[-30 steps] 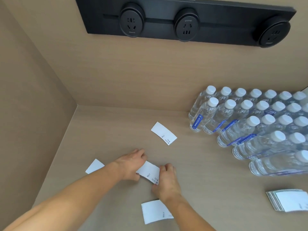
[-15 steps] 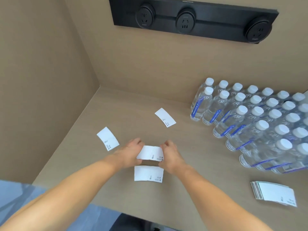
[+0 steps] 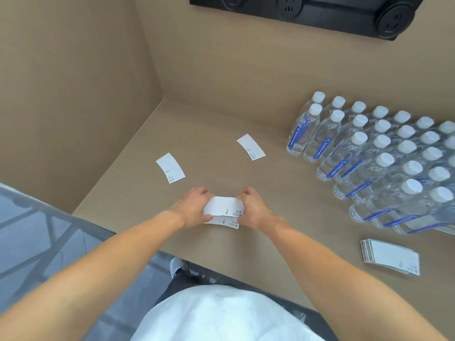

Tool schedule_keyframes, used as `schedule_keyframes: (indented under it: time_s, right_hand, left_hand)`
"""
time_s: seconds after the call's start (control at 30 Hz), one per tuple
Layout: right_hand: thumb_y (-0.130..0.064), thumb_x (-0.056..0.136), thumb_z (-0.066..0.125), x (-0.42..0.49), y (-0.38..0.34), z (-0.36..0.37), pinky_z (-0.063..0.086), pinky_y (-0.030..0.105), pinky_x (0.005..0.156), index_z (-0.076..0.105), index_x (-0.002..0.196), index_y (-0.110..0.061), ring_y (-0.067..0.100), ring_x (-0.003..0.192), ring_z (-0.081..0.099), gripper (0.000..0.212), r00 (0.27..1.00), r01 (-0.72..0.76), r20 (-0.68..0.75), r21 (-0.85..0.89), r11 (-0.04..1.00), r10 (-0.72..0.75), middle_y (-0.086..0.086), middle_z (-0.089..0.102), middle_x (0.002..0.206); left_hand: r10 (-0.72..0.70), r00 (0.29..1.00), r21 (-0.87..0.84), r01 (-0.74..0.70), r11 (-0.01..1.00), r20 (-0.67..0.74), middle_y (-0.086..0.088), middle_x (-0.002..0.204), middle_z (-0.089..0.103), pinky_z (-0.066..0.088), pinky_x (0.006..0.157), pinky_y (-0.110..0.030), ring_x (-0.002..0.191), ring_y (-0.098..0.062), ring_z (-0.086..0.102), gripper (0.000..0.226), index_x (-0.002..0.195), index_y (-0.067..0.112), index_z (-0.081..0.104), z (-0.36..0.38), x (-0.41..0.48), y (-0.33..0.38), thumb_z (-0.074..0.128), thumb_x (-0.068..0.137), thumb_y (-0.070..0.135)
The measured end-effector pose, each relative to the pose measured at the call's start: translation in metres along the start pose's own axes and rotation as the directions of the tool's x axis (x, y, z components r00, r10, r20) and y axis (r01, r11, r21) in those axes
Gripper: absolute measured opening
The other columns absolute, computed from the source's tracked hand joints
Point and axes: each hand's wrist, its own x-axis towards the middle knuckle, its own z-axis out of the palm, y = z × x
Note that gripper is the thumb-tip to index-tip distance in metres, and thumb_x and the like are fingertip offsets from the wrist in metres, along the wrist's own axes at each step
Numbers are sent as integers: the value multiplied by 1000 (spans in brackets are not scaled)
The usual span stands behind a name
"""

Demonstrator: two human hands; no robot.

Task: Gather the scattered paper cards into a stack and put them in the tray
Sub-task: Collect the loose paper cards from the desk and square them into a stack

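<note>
Between my two hands, just below the middle of the frame, the top card [image 3: 222,205] hangs with its long axis running left to right: my left hand [image 3: 194,208] pinches its left short end and my right hand [image 3: 254,208] pinches the right one, fingers curled on the paper at both sides. Directly under it, showing as a strip along its lower edge, the lower card [image 3: 222,222] lies flat on the counter [image 3: 283,230] with the same left-to-right run, so I judge the coming move to be a short drop, squaring the edges before lifting both as one; whether the two already touch I cannot tell. Beyond that, the left loose card [image 3: 170,167] sits up and to the left of my left hand, slanting from upper left to lower right, and that hand is the nearer; the far loose card [image 3: 251,146] lies above my right hand, slanted the same way, nearer that hand. A card stack [image 3: 391,257] rests at lower right, near the water bottles [image 3: 369,156]. No tray shows anywhere in view
</note>
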Motion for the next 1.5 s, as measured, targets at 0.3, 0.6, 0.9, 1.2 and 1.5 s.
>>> schedule_keyframes:
  time_s: [0.3,0.6,0.9,1.2,1.5]
  right_hand:
    - [-4,80,61,2,-1,22,51,35,88,55,116,-7,27,102,54,37,998,-64,-1,-14,998,64,5,40,123]
    - [-4,82,58,5,5,40,50,35,88,54,114,-5,28,97,55,32,995,-94,23,-24,995,95,8,40,122]
    - [-2,82,57,3,2,42,51,34,84,51,116,-6,27,97,55,35,991,-132,27,-58,990,134,6,41,120]
    - [5,80,52,0,-3,45,48,33,83,51,121,-4,29,108,50,42,989,-148,1,-108,983,148,10,42,123]
    - [2,79,56,1,-8,43,48,32,82,51,117,-5,28,107,50,39,986,-163,19,-124,979,166,10,42,121]
  left_hand:
    - [-50,996,2,50,999,77,-5,132,41,40,97,-35,127,-23,37,48,133,17,45,13,4,-4,62,89,26]
    - [-29,994,0,29,1000,109,-7,127,42,40,100,-34,124,-24,37,45,129,13,48,27,8,-8,63,87,22]
    - [-5,995,-2,6,1000,98,-6,122,44,42,96,-32,119,-24,42,36,118,12,54,32,14,-13,64,85,19]
    - [-33,994,-32,36,999,102,-6,117,50,47,94,-38,113,-24,49,30,111,11,59,33,14,-15,65,82,15]
    - [-26,996,-58,31,998,87,-5,117,47,46,89,-31,110,-24,51,34,113,11,57,38,16,-19,65,81,13]
